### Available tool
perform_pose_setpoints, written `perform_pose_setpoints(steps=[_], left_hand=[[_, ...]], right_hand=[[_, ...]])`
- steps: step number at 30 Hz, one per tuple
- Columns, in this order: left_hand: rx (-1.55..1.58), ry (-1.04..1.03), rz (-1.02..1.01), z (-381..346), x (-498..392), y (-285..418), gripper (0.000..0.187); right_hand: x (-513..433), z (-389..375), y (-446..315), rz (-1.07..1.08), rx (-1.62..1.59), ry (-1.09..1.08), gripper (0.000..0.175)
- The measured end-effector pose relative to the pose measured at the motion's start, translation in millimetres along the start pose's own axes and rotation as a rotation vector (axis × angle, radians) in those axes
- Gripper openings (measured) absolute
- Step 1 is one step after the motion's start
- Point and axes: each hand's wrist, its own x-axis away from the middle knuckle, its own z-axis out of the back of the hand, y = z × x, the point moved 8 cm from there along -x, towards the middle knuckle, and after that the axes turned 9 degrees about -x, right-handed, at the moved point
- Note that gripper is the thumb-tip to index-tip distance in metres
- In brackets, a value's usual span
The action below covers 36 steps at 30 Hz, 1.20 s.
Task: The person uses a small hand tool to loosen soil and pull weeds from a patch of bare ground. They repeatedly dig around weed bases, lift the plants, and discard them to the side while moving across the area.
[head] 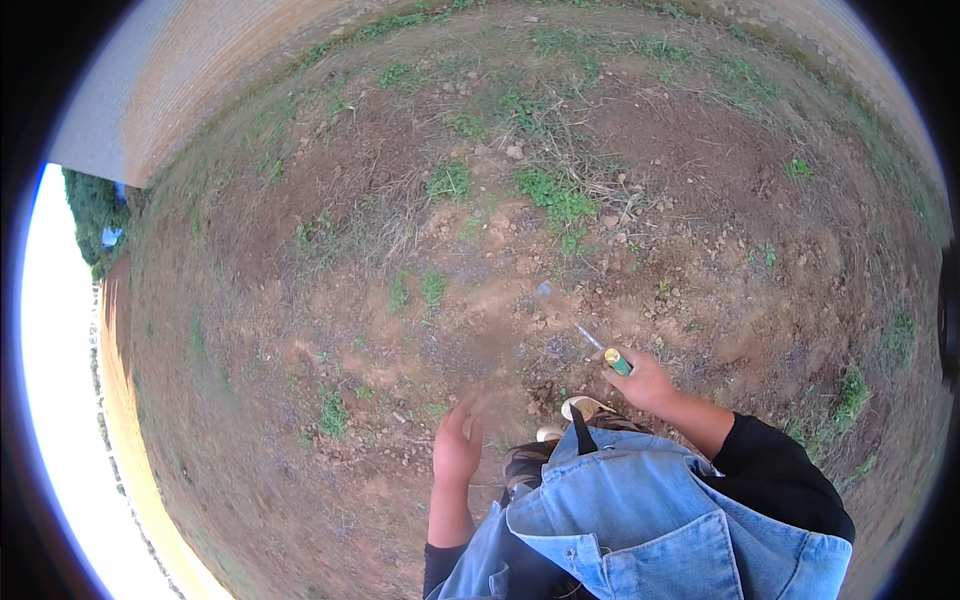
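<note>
My right hand (641, 379) grips the green handle with a yellow end (618, 362) of a small hand tool. Its thin metal shaft (589, 336) points away to the upper left over the soil. A pale, blurred patch lies beyond the shaft and may be the tool's blade (544, 288); motion blur hides its shape. My left hand (456, 442) hangs low over the bare soil (480, 341), left of my shoes, with nothing visible in it. Its fingertips are blurred, the thumb apart from the fingers.
Weed clumps (555, 196) and dry stalks (375, 232) grow ahead on lumpy ground. My beige shoe (587, 407) stands close below the tool. A denim apron (637, 495) covers my lap. A paved strip (217, 82) curves along the far edge, with trees (94, 217) at the left.
</note>
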Motion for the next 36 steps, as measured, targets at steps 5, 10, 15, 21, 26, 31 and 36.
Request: perform_pose_setpoints(steps=[5, 10, 15, 21, 26, 31, 36], left_hand=[[-0.157, -0.154, 0.237, -16, 46, -112, 0.035], [-0.085, -0.212, 0.287, -15, 6, -172, 0.037], [-0.038, -0.155, 0.243, 6, -85, -168, 0.038], [-0.246, -0.371, 0.012, 20, -194, -109, 0.038], [-0.495, -0.480, -0.230, -3, -300, -4, 0.038], [-0.533, -0.451, -0.414, -65, -365, 180, 0.038], [-0.322, -0.653, -0.505, -133, -366, 367, 0.039]], right_hand=[[-13, 47, 16, -0.089, -0.083, 0.223, 0.025], [-63, 37, -28, -0.057, -0.072, 0.265, 0.029], [-103, 19, -104, -0.037, 0.107, 0.266, 0.048], [-78, 71, -120, -0.122, -0.090, 0.398, 0.055], [-61, 157, -90, -0.087, -0.263, 0.541, 0.043], [-50, 283, -74, -0.035, -0.275, 0.683, 0.023], [-32, 420, -89, 0.049, -0.151, 0.746, 0.023]])
